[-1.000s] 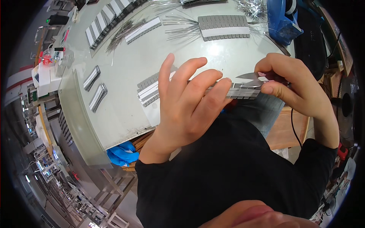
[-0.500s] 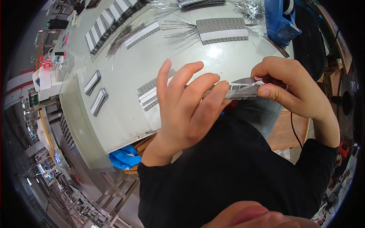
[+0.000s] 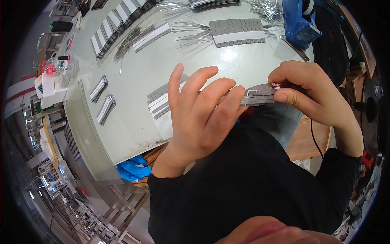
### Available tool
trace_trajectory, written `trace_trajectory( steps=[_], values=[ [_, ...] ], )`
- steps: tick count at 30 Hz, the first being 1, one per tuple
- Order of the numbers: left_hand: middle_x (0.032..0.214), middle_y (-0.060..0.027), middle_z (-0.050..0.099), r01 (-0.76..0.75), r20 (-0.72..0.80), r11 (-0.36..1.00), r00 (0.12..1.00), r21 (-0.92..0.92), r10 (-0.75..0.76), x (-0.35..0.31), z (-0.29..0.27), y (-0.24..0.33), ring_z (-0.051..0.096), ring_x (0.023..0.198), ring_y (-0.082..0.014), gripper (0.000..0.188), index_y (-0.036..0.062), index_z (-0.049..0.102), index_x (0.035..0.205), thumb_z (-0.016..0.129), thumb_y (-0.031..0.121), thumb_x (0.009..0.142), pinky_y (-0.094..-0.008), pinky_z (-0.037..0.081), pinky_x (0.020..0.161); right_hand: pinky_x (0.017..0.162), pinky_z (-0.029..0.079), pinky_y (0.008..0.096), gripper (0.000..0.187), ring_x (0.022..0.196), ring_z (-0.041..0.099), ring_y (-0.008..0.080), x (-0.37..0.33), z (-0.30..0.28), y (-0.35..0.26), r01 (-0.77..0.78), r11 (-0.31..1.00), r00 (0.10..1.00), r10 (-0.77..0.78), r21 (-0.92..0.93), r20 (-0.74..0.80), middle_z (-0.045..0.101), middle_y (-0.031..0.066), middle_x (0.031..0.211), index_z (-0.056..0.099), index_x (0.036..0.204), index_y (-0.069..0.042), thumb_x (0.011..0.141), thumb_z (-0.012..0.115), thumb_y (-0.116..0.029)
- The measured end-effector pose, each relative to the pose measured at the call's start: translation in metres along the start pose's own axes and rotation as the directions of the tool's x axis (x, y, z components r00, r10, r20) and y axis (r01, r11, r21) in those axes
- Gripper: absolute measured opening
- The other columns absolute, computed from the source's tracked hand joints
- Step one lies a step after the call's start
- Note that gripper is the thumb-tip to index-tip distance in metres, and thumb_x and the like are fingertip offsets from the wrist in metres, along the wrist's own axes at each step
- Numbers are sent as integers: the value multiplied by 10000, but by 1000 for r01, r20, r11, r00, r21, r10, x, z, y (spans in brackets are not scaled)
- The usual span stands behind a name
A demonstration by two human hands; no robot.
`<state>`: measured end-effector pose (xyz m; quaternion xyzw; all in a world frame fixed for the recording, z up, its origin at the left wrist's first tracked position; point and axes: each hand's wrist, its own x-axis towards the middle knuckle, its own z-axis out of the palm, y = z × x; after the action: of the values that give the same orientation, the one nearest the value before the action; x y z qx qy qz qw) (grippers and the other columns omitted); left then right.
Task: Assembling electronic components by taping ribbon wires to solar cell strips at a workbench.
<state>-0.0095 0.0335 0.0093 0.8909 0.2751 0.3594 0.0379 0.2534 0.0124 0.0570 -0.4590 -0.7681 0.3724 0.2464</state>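
My left hand (image 3: 199, 122) is curled round a stack of thin grey metal strips (image 3: 258, 101) at the table's front edge. Its fingers reach over the stack; its thumb is hidden. My right hand (image 3: 317, 95) pinches a flat, dark grey curved blade-like piece (image 3: 261, 87) with a pinkish bit at its end, between thumb and forefinger. The piece lies along the top of the stack's right end. What kind of tool it is, I cannot make out. Behind my left hand a grey slatted block with a white band (image 3: 157, 101) rests on the table, partly covered.
Two small strip bundles (image 3: 106, 109) lie to the left. Farther back are a banded block with loose wires (image 3: 237, 38), a long row of blocks (image 3: 118, 22) and a tangle of shiny wire (image 3: 268, 10). A blue tape dispenser (image 3: 298, 24) stands back right, beside a flat metal tool (image 3: 295, 49).
The blade-like piece in my right hand has tilted a little and now covers more of the stack's top. My left hand stays where it was.
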Motion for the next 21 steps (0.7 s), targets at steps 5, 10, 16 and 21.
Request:
trace_trajectory(
  steps=[5,10,16,21],
  values=[
    [1169,-21,643,-3,-6,1000,1000,-3,3,-1,0,0,596,1167,-315,495,141,654,1171,874,197,731,-607,327,1119,590,452,296,262,636,578,191,-1,2,0,-3,1000,1000,4,9,-16,628,91,750,678,995,1,972,686,-260],
    [1164,-20,642,-4,1,1000,1000,-3,4,-1,0,0,595,1165,-313,483,141,658,1164,870,202,734,-602,329,1117,588,448,289,254,634,573,175,-2,5,-1,-26,999,999,27,40,-34,629,85,739,674,988,8,968,693,-245],
    [1166,-25,642,-3,17,1000,1000,-2,3,2,0,-2,595,1163,-316,495,134,658,1167,870,201,725,-595,332,1112,619,423,280,265,694,537,137,-2,-1,0,-120,984,993,118,132,19,587,52,805,640,1019,18,979,671,-242],
    [1169,-47,646,-20,37,1000,999,-24,20,6,-9,-2,596,1159,-334,504,117,652,1167,875,195,722,-592,336,1111,765,453,225,243,859,553,72,-4,-16,7,15,997,971,4,78,-238,615,4,906,646,1086,7,1041,605,-228]
  ],
)
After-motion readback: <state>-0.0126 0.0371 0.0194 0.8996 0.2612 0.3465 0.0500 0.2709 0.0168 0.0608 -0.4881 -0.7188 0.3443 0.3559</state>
